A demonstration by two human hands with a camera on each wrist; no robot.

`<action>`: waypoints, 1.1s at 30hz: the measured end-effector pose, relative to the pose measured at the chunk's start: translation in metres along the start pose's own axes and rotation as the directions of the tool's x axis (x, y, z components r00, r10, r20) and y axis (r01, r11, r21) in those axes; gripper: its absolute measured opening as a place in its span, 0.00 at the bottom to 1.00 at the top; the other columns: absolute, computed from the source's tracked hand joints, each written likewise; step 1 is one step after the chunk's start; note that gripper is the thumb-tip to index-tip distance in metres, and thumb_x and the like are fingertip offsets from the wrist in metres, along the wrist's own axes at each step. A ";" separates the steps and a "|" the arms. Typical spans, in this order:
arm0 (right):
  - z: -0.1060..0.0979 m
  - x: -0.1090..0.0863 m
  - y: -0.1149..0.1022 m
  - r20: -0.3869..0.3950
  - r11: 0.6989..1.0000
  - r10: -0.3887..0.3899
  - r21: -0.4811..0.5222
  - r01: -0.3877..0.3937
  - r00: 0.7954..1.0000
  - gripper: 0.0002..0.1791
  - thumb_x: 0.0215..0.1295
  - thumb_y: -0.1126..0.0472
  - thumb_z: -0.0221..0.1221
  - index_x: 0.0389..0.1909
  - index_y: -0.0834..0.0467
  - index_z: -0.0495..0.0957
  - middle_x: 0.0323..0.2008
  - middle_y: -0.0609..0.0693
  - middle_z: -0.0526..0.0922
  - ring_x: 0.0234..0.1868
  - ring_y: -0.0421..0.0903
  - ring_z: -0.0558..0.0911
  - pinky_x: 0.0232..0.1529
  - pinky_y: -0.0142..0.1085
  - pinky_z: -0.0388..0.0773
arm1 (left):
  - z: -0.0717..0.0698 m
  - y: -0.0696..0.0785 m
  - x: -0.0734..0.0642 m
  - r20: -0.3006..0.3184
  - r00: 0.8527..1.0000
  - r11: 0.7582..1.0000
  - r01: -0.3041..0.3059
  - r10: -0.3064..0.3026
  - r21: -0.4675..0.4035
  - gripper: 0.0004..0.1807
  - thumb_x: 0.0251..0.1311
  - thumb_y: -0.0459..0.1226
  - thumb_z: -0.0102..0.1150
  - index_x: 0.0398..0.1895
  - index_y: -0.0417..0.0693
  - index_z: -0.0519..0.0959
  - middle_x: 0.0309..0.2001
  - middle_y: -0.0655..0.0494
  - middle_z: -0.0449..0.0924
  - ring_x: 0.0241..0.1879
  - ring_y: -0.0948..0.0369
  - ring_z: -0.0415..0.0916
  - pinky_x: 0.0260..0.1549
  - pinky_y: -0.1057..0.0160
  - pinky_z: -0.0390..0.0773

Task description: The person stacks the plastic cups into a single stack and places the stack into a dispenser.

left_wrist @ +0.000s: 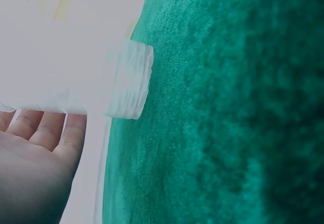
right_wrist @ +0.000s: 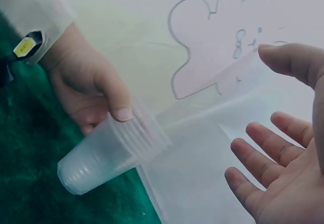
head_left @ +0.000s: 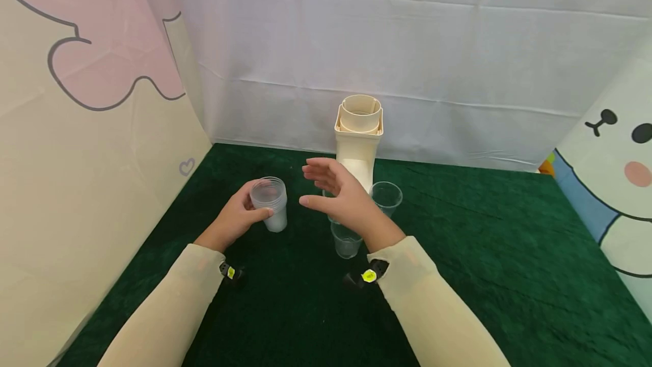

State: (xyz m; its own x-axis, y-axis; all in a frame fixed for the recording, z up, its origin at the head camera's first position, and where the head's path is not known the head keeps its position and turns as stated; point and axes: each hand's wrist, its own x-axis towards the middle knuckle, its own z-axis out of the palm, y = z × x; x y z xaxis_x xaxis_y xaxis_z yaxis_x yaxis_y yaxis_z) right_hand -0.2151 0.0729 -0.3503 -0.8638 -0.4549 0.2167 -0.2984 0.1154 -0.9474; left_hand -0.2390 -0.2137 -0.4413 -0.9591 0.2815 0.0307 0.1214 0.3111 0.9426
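Observation:
My left hand (head_left: 236, 212) grips a stack of nested clear plastic cups (head_left: 275, 208), thumb on the near side and fingers behind. In the right wrist view the same stack (right_wrist: 104, 155) tilts, its stacked rims toward the upper right. The left wrist view shows part of the stack (left_wrist: 126, 79) beside the fingers (left_wrist: 48, 127). My right hand (head_left: 351, 200) hovers with fingers and thumb spread apart, holding nothing. Single clear cups stand around and below it: one at the right (head_left: 386, 196), one nearer me (head_left: 346, 240), and another mostly hidden behind the hand.
A cream plastic pipe piece (head_left: 356, 146) with a round socket on top stands behind the cups, near the back wall sheet (head_left: 433, 61). Dark green cloth (head_left: 499, 242) covers the table. Printed sheets with cartoon figures stand at the left (head_left: 102, 146) and right (head_left: 626, 186).

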 end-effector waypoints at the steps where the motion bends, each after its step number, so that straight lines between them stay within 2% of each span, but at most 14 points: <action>1: -0.002 -0.004 -0.001 -0.007 1.000 -0.002 0.004 0.002 1.000 0.36 0.66 0.60 0.70 0.72 0.52 0.66 0.68 0.47 0.75 0.69 0.43 0.73 0.72 0.43 0.65 | 0.000 0.000 0.000 0.000 1.000 1.000 0.002 -0.002 -0.003 0.38 0.68 0.40 0.66 0.77 0.50 0.60 0.69 0.46 0.67 0.70 0.46 0.65 0.71 0.39 0.60; 10: -0.020 -0.033 0.002 -0.047 1.000 -0.004 0.000 0.004 0.999 0.36 0.66 0.62 0.70 0.73 0.51 0.65 0.69 0.46 0.74 0.70 0.44 0.72 0.72 0.44 0.65 | -0.002 -0.001 -0.001 0.001 1.000 1.000 0.007 -0.007 -0.014 0.38 0.68 0.40 0.66 0.77 0.51 0.60 0.70 0.47 0.66 0.70 0.47 0.65 0.71 0.40 0.60; 17: -0.033 -0.057 0.012 -0.100 0.994 -0.062 0.079 0.070 0.993 0.37 0.65 0.69 0.67 0.73 0.59 0.63 0.70 0.56 0.72 0.71 0.50 0.70 0.72 0.46 0.64 | -0.002 -0.002 0.000 0.009 1.000 1.000 -0.001 0.001 -0.024 0.37 0.68 0.39 0.66 0.77 0.51 0.60 0.70 0.47 0.66 0.70 0.47 0.65 0.71 0.40 0.60; 20: -0.038 -0.068 0.016 -0.128 0.994 -0.068 0.072 0.078 0.989 0.37 0.65 0.70 0.67 0.73 0.61 0.62 0.70 0.56 0.71 0.72 0.52 0.69 0.72 0.45 0.64 | -0.001 -0.002 0.000 0.011 1.000 1.000 -0.004 0.004 -0.026 0.37 0.68 0.40 0.66 0.77 0.51 0.60 0.70 0.47 0.66 0.70 0.47 0.64 0.71 0.39 0.59; 27: -0.045 -0.085 0.025 -0.174 0.998 -0.035 0.040 0.042 0.984 0.36 0.65 0.70 0.66 0.72 0.61 0.64 0.70 0.57 0.72 0.71 0.53 0.70 0.70 0.35 0.66 | 0.000 -0.001 0.000 0.006 1.000 1.000 -0.011 0.011 -0.026 0.37 0.68 0.39 0.66 0.77 0.51 0.61 0.70 0.46 0.66 0.70 0.47 0.65 0.71 0.41 0.60; 30: -0.045 -0.088 0.031 -0.179 0.999 -0.010 0.047 0.018 0.984 0.36 0.65 0.71 0.66 0.72 0.61 0.64 0.70 0.59 0.71 0.71 0.54 0.69 0.70 0.36 0.66 | -0.001 -0.002 -0.001 0.005 1.000 0.999 -0.016 0.017 -0.033 0.37 0.68 0.38 0.66 0.77 0.51 0.61 0.70 0.46 0.66 0.70 0.47 0.65 0.71 0.40 0.60; 33: -0.044 -0.089 0.038 -0.182 0.999 0.016 0.050 -0.007 0.983 0.36 0.65 0.70 0.66 0.72 0.61 0.64 0.70 0.59 0.71 0.71 0.54 0.69 0.72 0.42 0.65 | -0.001 -0.002 -0.001 0.005 1.000 0.999 -0.020 0.021 -0.036 0.37 0.68 0.38 0.66 0.76 0.51 0.61 0.70 0.46 0.67 0.70 0.47 0.65 0.71 0.40 0.61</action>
State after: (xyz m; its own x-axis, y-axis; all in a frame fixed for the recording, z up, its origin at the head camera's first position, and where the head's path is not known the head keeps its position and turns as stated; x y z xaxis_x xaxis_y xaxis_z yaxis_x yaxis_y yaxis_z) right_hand -0.1672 0.1566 -0.3954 -0.9278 -0.2850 0.2408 -0.2718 0.0744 -0.9595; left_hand -0.2385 -0.2154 -0.4430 -0.9551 0.2925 0.0483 0.1317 0.2727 0.9530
